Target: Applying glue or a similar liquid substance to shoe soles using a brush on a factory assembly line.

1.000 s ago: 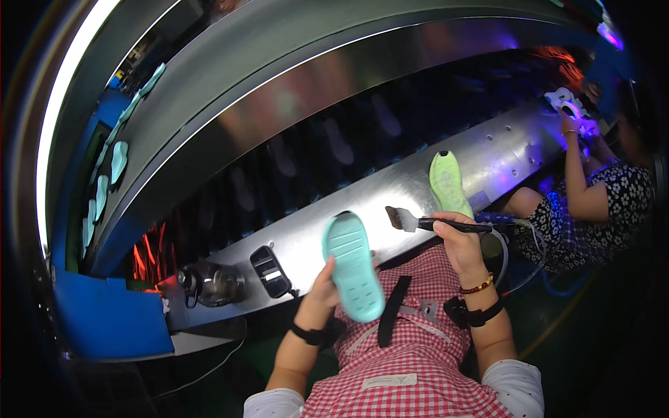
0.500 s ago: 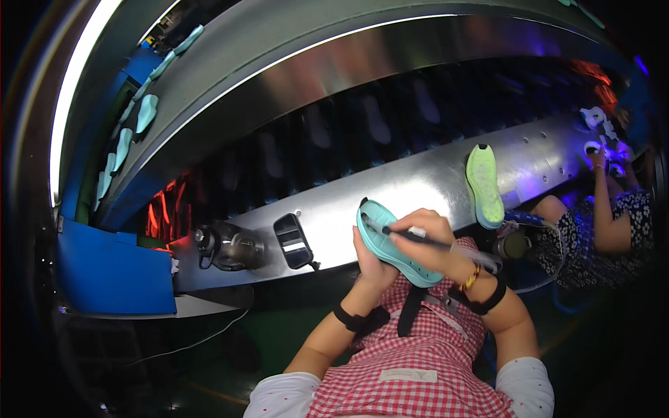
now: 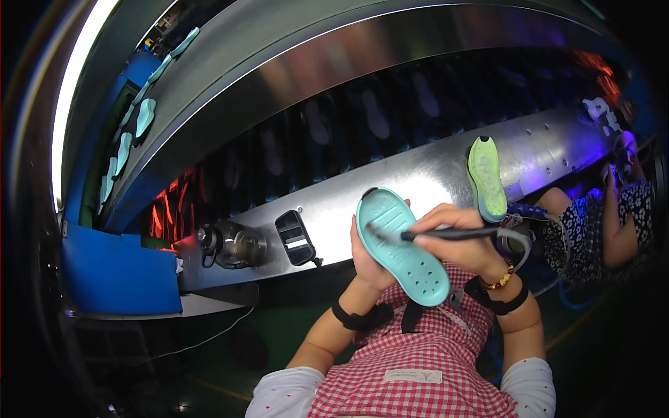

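A turquoise shoe sole (image 3: 421,270) rests tilted in my left hand (image 3: 369,265), whose fingers wrap its left edge and show again at its far right edge. Grooves cross its upper half, and several holes dot its near end. My right hand (image 3: 472,245) grips a brush (image 3: 456,235) with a black handle and a pale hose at its rear. The brush's blurred tip lies over the left side of the sole's inner face, seemingly touching it. To the right, a yellow-green sole (image 3: 488,182) lies on the metal bench (image 3: 425,180).
On the bench stand a dark translucent jug (image 3: 238,245) and a black tray (image 3: 295,237). Beyond runs a dark conveyor (image 3: 320,129) carrying soles. More turquoise soles (image 3: 145,118) line the upper left belt. A person (image 3: 592,230) works at the right.
The turquoise sole has turned to show its inner face more fully, its near end lower. My right hand and the brush have swung rightward, the handle now nearly level.
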A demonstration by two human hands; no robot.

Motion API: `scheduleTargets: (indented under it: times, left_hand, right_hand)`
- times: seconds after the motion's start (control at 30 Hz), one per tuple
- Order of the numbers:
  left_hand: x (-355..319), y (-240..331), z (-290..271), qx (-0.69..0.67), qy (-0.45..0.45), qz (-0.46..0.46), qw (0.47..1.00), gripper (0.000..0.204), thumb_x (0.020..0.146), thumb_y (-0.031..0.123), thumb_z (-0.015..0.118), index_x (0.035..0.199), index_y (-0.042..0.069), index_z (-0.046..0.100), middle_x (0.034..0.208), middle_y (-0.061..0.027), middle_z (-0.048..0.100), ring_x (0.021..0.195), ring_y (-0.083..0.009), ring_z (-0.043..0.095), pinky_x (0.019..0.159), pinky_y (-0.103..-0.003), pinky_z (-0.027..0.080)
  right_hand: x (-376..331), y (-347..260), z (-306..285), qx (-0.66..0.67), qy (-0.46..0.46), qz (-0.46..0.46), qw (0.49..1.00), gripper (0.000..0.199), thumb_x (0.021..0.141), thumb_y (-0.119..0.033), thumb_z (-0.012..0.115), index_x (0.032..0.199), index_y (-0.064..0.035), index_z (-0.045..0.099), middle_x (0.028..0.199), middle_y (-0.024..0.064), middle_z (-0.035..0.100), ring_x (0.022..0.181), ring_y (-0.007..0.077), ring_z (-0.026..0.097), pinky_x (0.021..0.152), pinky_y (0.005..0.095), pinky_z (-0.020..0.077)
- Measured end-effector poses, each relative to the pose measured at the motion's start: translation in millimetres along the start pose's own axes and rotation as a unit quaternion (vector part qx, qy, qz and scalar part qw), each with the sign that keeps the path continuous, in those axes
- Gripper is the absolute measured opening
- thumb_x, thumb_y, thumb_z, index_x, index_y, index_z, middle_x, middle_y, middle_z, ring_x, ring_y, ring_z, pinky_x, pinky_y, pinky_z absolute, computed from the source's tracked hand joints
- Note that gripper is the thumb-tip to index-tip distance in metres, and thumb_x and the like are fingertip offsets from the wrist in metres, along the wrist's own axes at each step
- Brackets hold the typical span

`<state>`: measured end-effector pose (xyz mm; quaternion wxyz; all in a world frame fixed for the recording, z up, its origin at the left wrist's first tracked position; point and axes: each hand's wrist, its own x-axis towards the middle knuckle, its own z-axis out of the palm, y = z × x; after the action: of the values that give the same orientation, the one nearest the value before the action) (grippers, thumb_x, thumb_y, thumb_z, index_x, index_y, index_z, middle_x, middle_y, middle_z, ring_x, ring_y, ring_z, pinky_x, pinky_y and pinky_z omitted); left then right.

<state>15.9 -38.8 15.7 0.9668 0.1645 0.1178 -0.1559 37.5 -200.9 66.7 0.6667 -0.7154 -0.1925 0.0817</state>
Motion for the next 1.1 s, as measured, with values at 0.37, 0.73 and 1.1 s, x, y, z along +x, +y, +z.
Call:
scheduleTargets:
  times: [0.37,0.73,1.1]
  left_hand:
    - [2,17,11,0.055,-0.076,0.031,0.995,0.075,0.08,0.066,0.022,0.124,0.007,0.038,0.102,-0.0209,0.054,0.088,-0.0328,0.055,0.076,-0.044,0.046]
    - [5,36,16,0.05,-0.123,0.202,0.97,0.083,0.078,0.071,0.016,0.116,0.004,0.046,0.099,-0.0201,0.054,0.082,-0.0308,0.056,0.071,-0.041,0.047]
    - [-3,45,32,0.093,-0.136,0.195,0.967,0.081,0.076,0.072,0.024,0.116,0.005,0.047,0.101,-0.0177,0.05,0.083,-0.028,0.051,0.073,-0.04,0.042]
  right_hand:
    - [-11,-7,-10,0.008,-0.138,-0.121,0.983,0.019,0.066,-0.002,0.069,0.085,-0.0026,0.066,0.082,0.0094,0.064,0.078,0.0184,0.06,0.07,0.0277,0.0484]
    - [-24,-11,-14,0.082,-0.145,-0.141,0.976,0.02,0.064,0.001,0.07,0.083,-0.0022,0.066,0.081,0.0085,0.065,0.08,0.0195,0.061,0.073,0.0295,0.0478]
    - [-24,6,-15,0.072,-0.004,-0.039,0.997,0.022,0.065,0.004,0.068,0.086,-0.0011,0.065,0.088,0.01,0.064,0.087,0.02,0.06,0.078,0.0301,0.0469]
